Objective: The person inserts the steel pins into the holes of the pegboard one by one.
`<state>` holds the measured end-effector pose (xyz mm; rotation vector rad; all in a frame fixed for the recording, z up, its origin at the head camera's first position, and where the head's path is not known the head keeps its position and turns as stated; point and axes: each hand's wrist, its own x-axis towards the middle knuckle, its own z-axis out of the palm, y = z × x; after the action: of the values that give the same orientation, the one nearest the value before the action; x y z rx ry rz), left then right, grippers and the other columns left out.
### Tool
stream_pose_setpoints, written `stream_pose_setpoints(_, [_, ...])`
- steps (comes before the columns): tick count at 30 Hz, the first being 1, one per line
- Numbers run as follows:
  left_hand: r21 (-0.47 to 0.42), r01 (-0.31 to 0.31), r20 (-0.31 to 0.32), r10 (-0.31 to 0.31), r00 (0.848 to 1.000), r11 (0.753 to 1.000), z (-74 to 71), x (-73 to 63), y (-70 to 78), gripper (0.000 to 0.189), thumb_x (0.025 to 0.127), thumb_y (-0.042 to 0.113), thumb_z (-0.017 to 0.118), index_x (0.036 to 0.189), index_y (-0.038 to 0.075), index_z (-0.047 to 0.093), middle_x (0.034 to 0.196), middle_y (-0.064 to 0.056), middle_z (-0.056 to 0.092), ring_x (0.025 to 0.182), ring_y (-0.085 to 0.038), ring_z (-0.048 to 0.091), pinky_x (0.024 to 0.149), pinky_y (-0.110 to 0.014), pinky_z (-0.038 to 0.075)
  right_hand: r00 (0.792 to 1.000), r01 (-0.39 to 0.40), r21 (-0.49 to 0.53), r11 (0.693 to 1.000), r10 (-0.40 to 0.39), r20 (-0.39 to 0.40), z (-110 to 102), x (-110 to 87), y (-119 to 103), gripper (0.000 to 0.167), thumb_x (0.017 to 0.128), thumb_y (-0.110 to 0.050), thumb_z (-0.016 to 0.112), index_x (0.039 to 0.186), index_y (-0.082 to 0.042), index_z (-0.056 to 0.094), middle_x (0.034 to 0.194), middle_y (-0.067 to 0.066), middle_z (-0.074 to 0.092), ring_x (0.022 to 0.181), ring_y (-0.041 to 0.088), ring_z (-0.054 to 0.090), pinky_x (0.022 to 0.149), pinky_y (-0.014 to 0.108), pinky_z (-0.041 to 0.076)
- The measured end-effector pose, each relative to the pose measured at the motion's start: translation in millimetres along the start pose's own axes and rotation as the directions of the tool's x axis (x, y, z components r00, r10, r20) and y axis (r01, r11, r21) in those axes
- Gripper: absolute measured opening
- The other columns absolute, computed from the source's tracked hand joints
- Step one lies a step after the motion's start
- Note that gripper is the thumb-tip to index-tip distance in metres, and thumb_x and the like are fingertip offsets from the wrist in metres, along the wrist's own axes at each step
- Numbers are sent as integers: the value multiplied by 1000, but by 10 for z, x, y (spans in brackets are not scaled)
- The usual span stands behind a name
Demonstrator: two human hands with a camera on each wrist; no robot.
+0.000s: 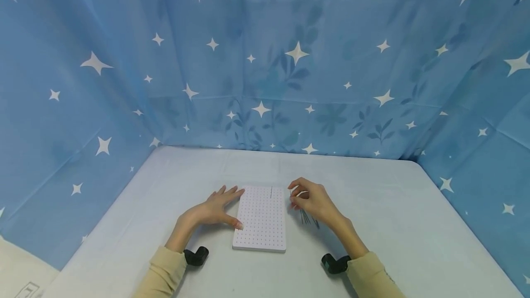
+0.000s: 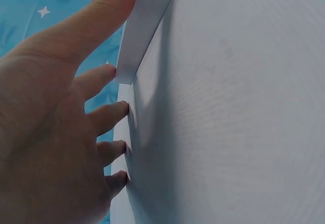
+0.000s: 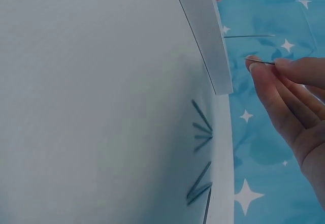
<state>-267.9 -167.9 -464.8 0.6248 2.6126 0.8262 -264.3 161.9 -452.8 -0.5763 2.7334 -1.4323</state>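
Head view: the board lies between the side edges of the bench, seemingly steadied by the spread left hand; the right hand pinches a pin; loose pins lie near it, presumably for easy reach.

Head POV fwd/down, wrist POVs close, all incl. board

Diffuse light brightens the table evenly in the head view, soft shadows falling toward its near edge, while both wrist views appear dimmer, their shadows blurred.
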Motion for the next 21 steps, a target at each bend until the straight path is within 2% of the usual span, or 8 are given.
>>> stream_pose_setpoints(5, [-10,-1,3,1,1000,1000,1,-7,-2,108,76,46,89,163,16,32,171,-18,21,158,-48,3,127,-65,3,1000,9,8,1000,-8,-19,52,81,-41,24,92,2,71,115,-2,66,92,7,74,76,17,74,70,34,65])
stream_pose_setpoints(10, [1,6,1,-6,1000,1000,10,-7,-12,108,76,47,89,163,16,32,170,-18,21,158,-48,4,127,-66,4,1000,16,23,1000,-16,-10,114,163,-76,21,92,-1,73,112,-2,68,93,7,75,77,17,75,70,31,65])
stream_pose_setpoints(17, [-3,13,-5,-13,1000,1000,16,0,-3,108,76,45,89,163,15,33,170,-19,22,157,-48,5,127,-65,4,999,40,12,999,-39,-35,169,219,-129,15,90,0,75,104,-2,70,91,5,75,78,16,75,68,24,62])
stream_pose_setpoints(21, [-4,15,-8,-15,1000,1000,10,0,6,108,76,45,90,163,15,33,170,-18,22,157,-48,5,127,-65,4,998,35,21,999,-34,-52,193,249,-158,14,89,0,76,102,-2,70,89,5,75,78,17,75,68,24,62])
